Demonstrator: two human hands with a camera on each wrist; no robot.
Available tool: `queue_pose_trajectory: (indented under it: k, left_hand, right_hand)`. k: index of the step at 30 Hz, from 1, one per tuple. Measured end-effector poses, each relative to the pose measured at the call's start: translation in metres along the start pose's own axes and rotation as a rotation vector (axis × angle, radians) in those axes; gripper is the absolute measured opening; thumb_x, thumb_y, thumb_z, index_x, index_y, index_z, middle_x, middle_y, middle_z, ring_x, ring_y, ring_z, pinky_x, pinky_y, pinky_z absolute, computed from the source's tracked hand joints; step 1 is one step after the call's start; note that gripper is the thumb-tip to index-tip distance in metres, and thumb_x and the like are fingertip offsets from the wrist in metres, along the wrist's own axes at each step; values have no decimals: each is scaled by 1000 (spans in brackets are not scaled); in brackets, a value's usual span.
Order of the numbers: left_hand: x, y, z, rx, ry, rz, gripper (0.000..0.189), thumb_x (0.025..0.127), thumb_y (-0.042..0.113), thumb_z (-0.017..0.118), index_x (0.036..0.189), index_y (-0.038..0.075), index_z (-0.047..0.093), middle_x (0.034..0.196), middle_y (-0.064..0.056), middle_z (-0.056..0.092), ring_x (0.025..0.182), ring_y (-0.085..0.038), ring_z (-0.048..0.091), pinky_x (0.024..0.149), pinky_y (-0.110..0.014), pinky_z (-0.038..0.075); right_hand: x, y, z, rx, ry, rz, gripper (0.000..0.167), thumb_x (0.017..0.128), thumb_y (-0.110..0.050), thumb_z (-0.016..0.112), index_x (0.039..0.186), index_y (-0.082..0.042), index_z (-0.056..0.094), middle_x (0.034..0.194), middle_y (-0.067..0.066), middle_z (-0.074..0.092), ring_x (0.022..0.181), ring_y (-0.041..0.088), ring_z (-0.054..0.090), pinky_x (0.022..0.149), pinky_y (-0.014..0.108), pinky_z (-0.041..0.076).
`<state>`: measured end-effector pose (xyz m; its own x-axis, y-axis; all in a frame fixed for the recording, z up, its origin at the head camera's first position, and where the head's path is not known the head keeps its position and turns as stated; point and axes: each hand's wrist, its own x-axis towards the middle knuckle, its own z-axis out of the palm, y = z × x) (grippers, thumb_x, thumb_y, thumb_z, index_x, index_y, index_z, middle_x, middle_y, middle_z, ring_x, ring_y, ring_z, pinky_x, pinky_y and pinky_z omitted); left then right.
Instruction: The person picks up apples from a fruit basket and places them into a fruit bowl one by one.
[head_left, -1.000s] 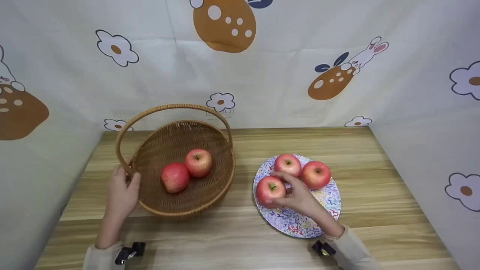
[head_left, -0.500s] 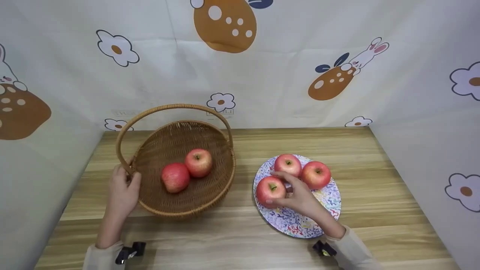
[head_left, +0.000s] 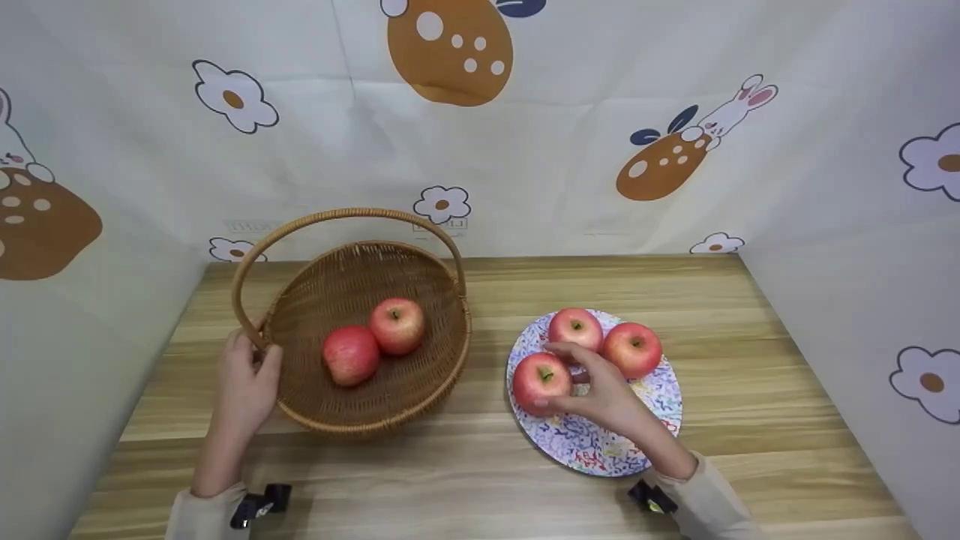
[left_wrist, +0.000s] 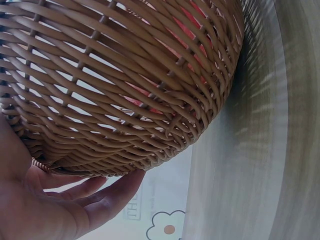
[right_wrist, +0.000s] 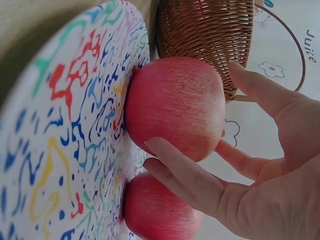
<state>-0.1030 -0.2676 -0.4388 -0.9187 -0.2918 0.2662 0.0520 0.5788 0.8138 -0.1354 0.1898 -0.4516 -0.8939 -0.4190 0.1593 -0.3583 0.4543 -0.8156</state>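
Red apple sits on plate inside right hand's loosely spread fingers, apparently not gripped. Left hand holds wicker basket by its rim. Looks part-done: basket pair right of left fingers, plate pair beyond right fingers.

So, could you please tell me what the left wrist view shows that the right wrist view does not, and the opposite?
Only the left wrist view shows the left hand, holding the wicker basket.

Only the right wrist view shows the patterned plate, an apple and a second apple on it, and the right hand at the first.

Both share the basket, the tabletop and the flower-printed backdrop.
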Motion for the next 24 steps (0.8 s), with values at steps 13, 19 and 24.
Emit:
queue_pose_trajectory:
  k: [13, 19, 24]
  left_hand:
    - [0, 0, 0, -5, 1, -1, 51, 100, -1, 48, 147, -19, 46, 132, -36, 53, 108, -40, 55, 81, -15, 40]
    - [0, 1, 0, -8, 24, 17, 50, 98, -1, 48, 145, -20, 48, 130, -37, 54, 105, -39, 54, 81, -18, 40]
    - [-1, 2, 0, -10, -1, -17, 51, 101, 0, 48, 148, -18, 45, 138, -36, 51, 113, -40, 54, 83, -15, 39]
  right_hand:
    - [-3, -9, -6, 6, 14, 34, 66, 83, -12, 90, 140, 5, 61, 138, 23, 65, 121, 42, 65, 99, 50, 57]
    - [-5, -18, -10, 44, 41, 55, 66, 83, -9, 89, 140, 7, 60, 138, 25, 65, 124, 46, 63, 97, 47, 59]
    - [-7, -23, -11, 31, 91, 35, 65, 82, -8, 90, 138, 8, 61, 137, 28, 64, 121, 49, 64, 78, 30, 63]
